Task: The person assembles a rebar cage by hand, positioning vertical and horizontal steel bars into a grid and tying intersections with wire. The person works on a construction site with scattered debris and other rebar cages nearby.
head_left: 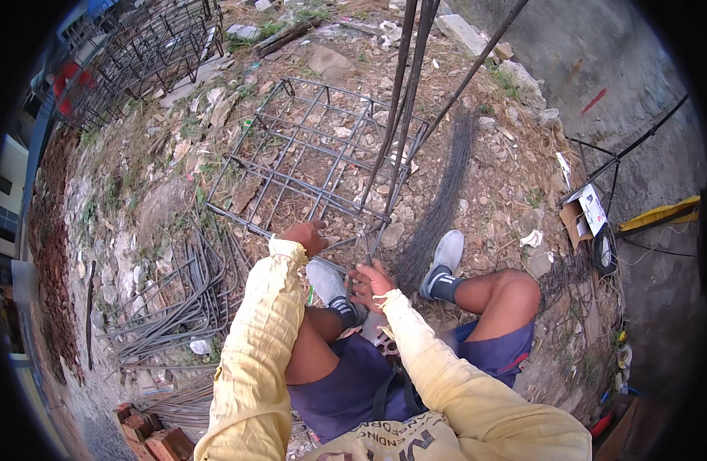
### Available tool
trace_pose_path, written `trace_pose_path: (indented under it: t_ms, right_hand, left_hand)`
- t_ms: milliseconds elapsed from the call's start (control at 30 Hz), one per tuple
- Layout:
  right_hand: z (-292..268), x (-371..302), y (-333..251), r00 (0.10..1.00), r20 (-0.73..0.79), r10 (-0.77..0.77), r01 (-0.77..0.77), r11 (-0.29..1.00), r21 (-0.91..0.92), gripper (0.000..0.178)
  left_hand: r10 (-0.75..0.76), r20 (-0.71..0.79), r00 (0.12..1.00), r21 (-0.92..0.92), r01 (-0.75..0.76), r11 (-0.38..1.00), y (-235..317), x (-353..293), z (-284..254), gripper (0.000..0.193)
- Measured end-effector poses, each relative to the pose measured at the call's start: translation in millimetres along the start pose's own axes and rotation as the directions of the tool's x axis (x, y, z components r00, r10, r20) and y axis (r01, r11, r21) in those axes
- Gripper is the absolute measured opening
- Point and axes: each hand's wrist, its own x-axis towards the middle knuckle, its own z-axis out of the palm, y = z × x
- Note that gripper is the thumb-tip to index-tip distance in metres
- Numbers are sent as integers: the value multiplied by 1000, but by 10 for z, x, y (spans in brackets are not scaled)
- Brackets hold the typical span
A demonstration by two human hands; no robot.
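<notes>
My right hand (371, 284) is wrapped round the handles of dark metal pincers (366, 247), whose jaws point at the near corner of a rebar cage (329, 201). The cage, a grid of grey steel bars tied together, rests on rubble in front of my feet. Against its near bar my left hand (304, 237) is closed, fingers curled; what it grips, if anything, is hidden. Tall upright rebars (400, 115) rise through the cage's right end. Right of the cage lies a long bundle of thin dark tie wire (450, 184), its near end beside my right shoe.
Bent rebar pieces (186, 296) lie heaped on my left, with red bricks (165, 442) behind them. More rebar cages (157, 58) stand at the far left. To the right are a cardboard box (576, 221), a yellow strip (660, 215) and a concrete surface (591, 61). Stones litter the ground.
</notes>
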Motion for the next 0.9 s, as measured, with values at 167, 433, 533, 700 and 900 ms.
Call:
trace_pose_path:
  t_ms: [167,433,533,700,900]
  right_hand:
    - [129,194,-68,999,20,-39,40,998,-50,40]
    - [165,310,90,990,66,-121,109,981,158,35]
    - [264,346,8,989,74,-127,111,976,189,33]
    - [252,515,50,988,-10,-155,155,971,180,29]
    - [110,693,243,941,-153,-302,307,952,9,23]
  left_hand:
    - [143,98,985,-202,-121,972,-57,19,-53,38]
    - [203,232,951,-404,-95,910,68,16,-134,25]
    - [255,168,952,-341,-187,921,-67,19,-80,25]
    - [251,287,925,-386,-128,914,-76,85,-107,25]
    - [310,238,920,-331,-223,917,-36,103,-72,24]
